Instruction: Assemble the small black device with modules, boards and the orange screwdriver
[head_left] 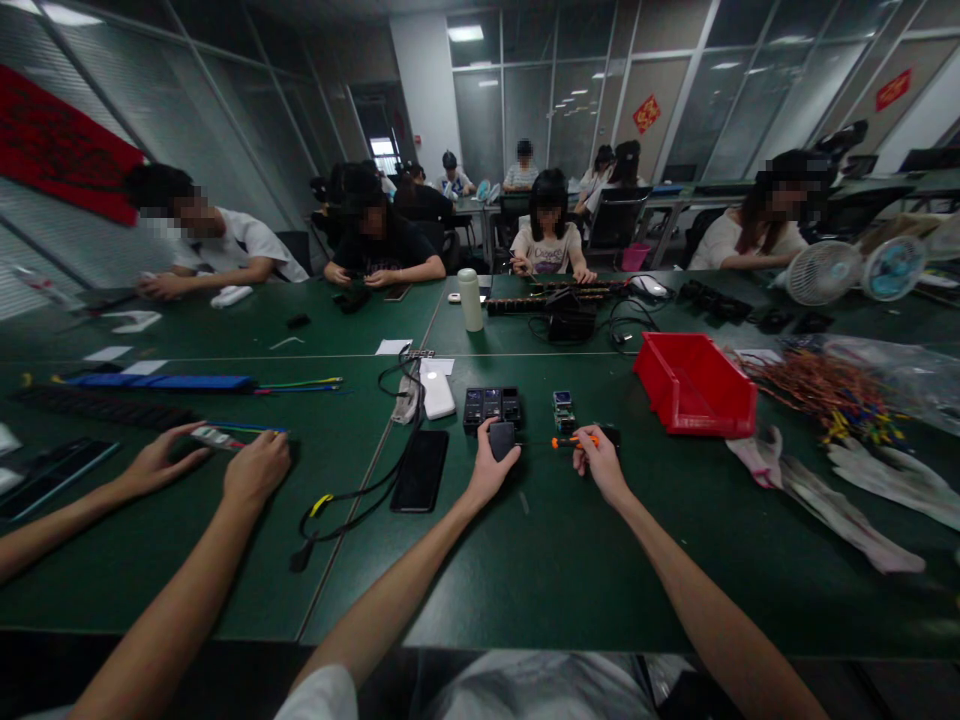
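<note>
My left hand (pixel 491 468) is closed round a small dark box-shaped case (pixel 502 441), held just above the table. In my right hand (pixel 601 462) is a screwdriver with an orange and black handle (pixel 576 441); its thin shaft points left toward the case. Whether the tip touches the case I cannot tell. Several black modules (pixel 492 405) stand in a row right behind my left hand. A small circuit board with a screen (pixel 563 408) lies beyond the screwdriver.
A red bin (pixel 694 385) stands to the right, near copper wires (pixel 832 385) and white gloves (pixel 847 510). On the left are a black phone (pixel 420 472), a white power bank (pixel 437 392), a black cable (pixel 360 497) and a co-worker's hands (pixel 251 465). A bottle (pixel 470 300) stands farther back.
</note>
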